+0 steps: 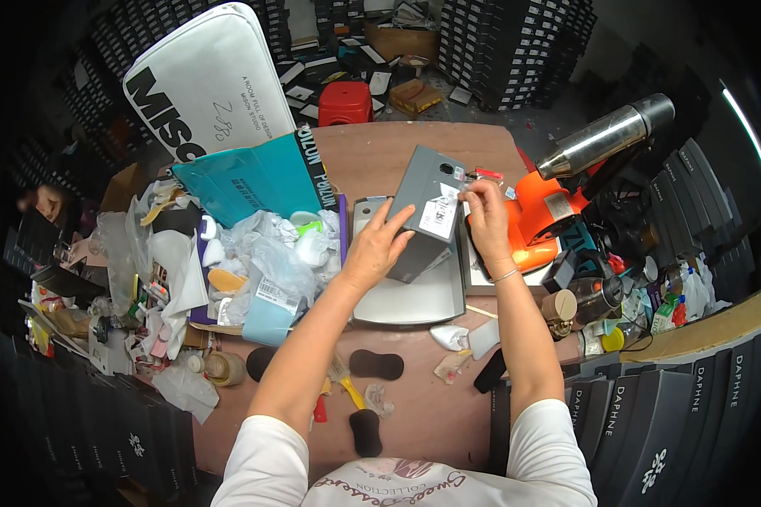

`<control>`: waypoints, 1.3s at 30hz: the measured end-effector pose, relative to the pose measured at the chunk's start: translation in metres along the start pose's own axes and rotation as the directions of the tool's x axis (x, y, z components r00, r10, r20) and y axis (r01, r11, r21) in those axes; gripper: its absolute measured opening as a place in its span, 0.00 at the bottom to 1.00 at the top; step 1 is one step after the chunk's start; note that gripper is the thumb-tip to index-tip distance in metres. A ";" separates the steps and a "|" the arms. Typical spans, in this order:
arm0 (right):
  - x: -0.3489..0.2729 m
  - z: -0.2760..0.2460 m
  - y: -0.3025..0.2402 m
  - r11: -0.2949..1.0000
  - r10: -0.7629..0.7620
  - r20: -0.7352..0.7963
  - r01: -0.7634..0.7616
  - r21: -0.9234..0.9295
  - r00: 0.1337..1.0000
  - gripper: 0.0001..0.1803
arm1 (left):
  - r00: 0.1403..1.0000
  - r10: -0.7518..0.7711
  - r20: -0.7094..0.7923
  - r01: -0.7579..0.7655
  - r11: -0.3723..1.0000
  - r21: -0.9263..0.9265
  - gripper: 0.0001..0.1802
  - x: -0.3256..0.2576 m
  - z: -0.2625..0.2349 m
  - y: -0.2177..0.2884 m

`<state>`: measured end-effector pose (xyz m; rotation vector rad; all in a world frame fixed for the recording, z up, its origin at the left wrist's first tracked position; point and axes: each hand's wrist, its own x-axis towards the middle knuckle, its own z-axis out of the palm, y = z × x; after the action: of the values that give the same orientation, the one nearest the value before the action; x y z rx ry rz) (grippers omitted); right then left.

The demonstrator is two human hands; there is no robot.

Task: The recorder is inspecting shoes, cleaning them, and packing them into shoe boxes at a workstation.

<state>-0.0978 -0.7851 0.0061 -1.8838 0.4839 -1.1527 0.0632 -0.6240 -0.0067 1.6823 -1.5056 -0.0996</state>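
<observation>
A grey shoebox [435, 169] stands tilted in front of me, over a shallow grey box lid with a pale inside [397, 304]. My left hand [377, 249] grips the shoebox from its left side, the fingers spread over its edge. A white label [438, 211] with dark print and handwriting sits on the box's end. At the label's right edge, my right hand [487, 215] has thumb and finger pinched together. How much of the label is stuck down I cannot tell.
Right of the box stands an orange machine [537, 215] with a metal barrel. An open carton [343, 232] of plastic-wrapped things is on the left, beside a teal box lid [254, 182]. Black sponges [376, 364] and a yellow-handled brush [347, 384] lie nearer me. A red stool [345, 103] stands beyond the table.
</observation>
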 end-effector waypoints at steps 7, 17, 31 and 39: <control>0.012 -0.005 -0.007 0.912 -0.082 0.252 0.174 -0.370 0.964 0.25 | 0.999 -0.010 0.043 0.012 0.999 -0.040 0.24 0.004 -0.007 -0.002; 0.008 -0.008 0.003 0.818 -0.247 0.242 0.336 -0.468 0.938 0.04 | 0.995 0.081 0.052 -0.080 0.997 -0.009 0.25 0.010 0.010 0.002; 0.002 -0.014 -0.004 0.937 -0.074 0.246 0.152 -0.314 0.967 0.03 | 0.987 0.001 0.161 0.013 0.996 -0.090 0.24 0.021 -0.001 -0.008; 0.020 -0.059 -0.023 0.991 0.135 0.011 -0.135 0.011 0.991 0.09 | 0.995 -0.063 0.080 0.072 0.991 -0.114 0.24 0.022 -0.013 -0.037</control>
<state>-0.1407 -0.8127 0.0481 -1.8175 0.5883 -1.0542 0.1053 -0.6387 -0.0112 1.6516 -1.4692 -0.2859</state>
